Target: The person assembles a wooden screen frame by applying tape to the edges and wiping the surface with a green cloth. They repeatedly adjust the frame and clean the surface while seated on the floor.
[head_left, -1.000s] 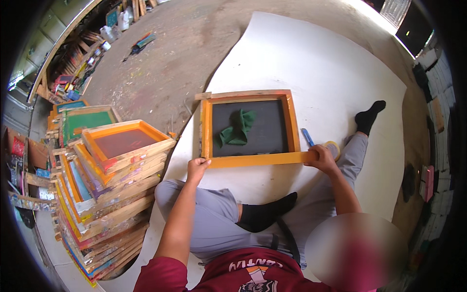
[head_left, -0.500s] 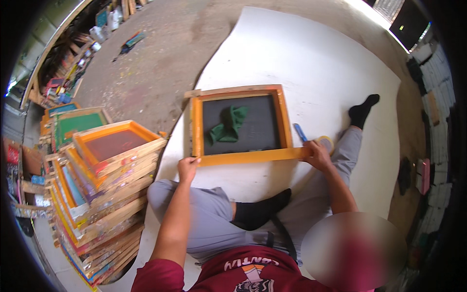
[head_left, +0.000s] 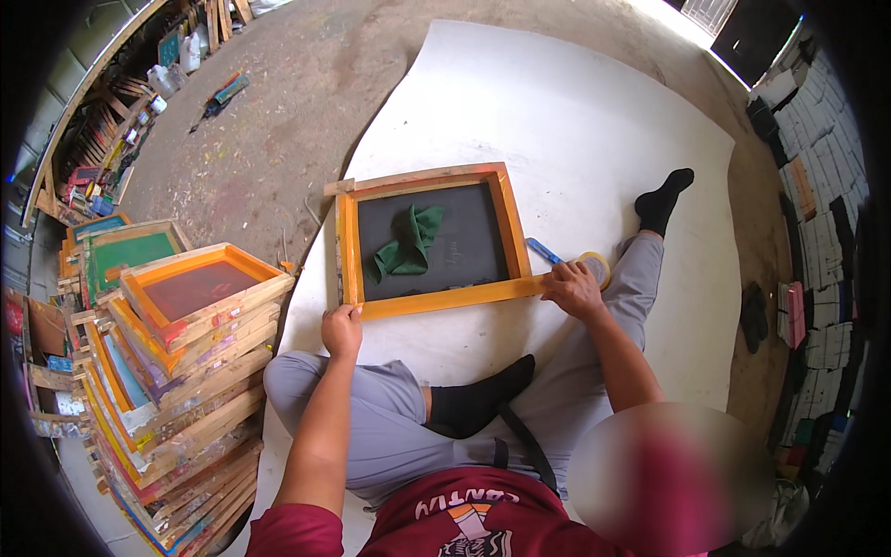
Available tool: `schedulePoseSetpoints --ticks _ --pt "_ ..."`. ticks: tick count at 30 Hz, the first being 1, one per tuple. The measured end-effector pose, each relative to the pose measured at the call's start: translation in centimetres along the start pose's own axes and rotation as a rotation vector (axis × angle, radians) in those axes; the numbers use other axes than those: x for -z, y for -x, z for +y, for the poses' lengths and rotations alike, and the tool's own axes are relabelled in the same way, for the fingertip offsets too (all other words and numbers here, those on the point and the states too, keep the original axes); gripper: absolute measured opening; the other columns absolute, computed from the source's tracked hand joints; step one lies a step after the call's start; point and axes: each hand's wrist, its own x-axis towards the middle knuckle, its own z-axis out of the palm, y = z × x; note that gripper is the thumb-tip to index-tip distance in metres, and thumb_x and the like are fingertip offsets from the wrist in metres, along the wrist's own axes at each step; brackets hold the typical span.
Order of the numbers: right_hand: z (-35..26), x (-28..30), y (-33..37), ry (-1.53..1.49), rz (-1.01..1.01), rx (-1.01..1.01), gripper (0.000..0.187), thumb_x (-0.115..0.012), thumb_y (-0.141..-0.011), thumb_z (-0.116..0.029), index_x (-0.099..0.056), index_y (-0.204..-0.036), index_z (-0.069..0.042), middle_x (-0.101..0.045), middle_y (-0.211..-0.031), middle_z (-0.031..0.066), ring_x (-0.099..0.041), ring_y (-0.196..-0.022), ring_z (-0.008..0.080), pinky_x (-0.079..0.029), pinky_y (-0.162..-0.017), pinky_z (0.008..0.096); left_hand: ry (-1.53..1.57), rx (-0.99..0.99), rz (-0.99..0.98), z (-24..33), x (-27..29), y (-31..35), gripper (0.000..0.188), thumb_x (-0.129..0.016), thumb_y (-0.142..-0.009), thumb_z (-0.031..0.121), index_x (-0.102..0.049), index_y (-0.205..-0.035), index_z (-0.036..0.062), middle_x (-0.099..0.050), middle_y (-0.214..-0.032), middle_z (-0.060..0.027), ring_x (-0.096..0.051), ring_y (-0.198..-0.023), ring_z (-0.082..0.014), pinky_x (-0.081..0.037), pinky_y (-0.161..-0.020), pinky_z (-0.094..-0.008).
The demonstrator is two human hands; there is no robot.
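A wooden screen-printing frame point(head_left: 509, 213) with dark mesh lies in front of me, and a crumpled green cloth point(head_left: 408, 243) rests on the mesh. Along its near side runs a strip of yellow-brown tape point(head_left: 445, 299). My left hand point(head_left: 342, 331) is closed at the near left corner, thumb and fingers pinching the strip's end. At the near right corner my right hand point(head_left: 574, 290) has its fingers bent over the other end of the strip. The tape roll point(head_left: 596, 266) shows just behind that hand. A blue cutter knife point(head_left: 543, 250) lies beside the frame's right side.
A tall stack of paint-stained screen frames point(head_left: 204, 371) stands at my left. Under me spreads a white sheet point(head_left: 557, 111) on a concrete floor point(head_left: 288, 84). My legs in grey trousers point(head_left: 390, 455) are on the near side. Stacked white material point(head_left: 826, 232) lines the far right.
The strip has come down from a slightly raised position onto the near side of the frame. Both hands have lowered with it, and the whole view has shifted a little.
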Motion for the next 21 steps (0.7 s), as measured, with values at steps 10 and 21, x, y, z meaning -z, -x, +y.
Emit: schedulePoseSetpoints --ticks 10,21 --pt "-1.2 -2.7 0.6 0.158 -0.14 -0.059 0.037 -0.086 -0.075 -0.037 -0.076 -0.106 -0.018 -0.064 -0.121 0.0049 -0.056 -0.124 0.0258 -0.041 -0.109 0.0475 -0.12 -0.13 -0.002 0.1 -0.1 -0.1 0.015 -0.076 -0.09 0.02 -0.076 -0.084 0.0057 -0.075 -0.088 -0.0133 -0.068 -0.086 -0.0353 -0.054 -0.081 -0.0472" --pt "-7.0 -4.4 2.2 0.305 -0.206 -0.108 0.094 -0.065 -0.087 -0.069 -0.05 -0.154 -0.004 -0.046 -0.16 0.0157 -0.029 -0.157 0.0312 -0.015 -0.128 0.0559 -0.082 -0.097 -0.015 0.5 -0.2 -0.1 0.014 -0.076 -0.091 0.02 -0.077 -0.09 0.0065 -0.076 -0.092 -0.0125 -0.068 -0.091 -0.0353 -0.055 -0.083 -0.0471"
